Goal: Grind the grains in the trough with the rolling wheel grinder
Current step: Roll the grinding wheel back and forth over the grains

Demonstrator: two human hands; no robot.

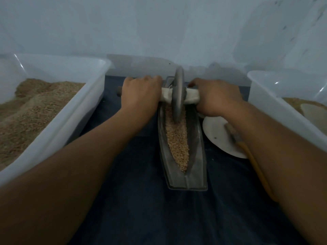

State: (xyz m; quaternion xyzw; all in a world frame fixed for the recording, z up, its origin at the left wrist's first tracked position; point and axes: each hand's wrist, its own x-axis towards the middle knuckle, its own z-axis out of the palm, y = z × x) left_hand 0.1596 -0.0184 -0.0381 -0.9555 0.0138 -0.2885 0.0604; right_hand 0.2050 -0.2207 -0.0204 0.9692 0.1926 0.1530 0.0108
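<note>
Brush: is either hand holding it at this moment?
No. The brush lies on the plate right of the trough, while the left hand and right hand grip the grinder's axle.

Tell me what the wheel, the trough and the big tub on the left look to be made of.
Wheel: dull grey, matte, likely cast metal, though stone is possible.
Trough: grey metal by the look, with a faint sheen on its sloped inner walls.
Tub: white, slightly see-through plastic; the grain inside shows faintly through its glossy wall.
</note>
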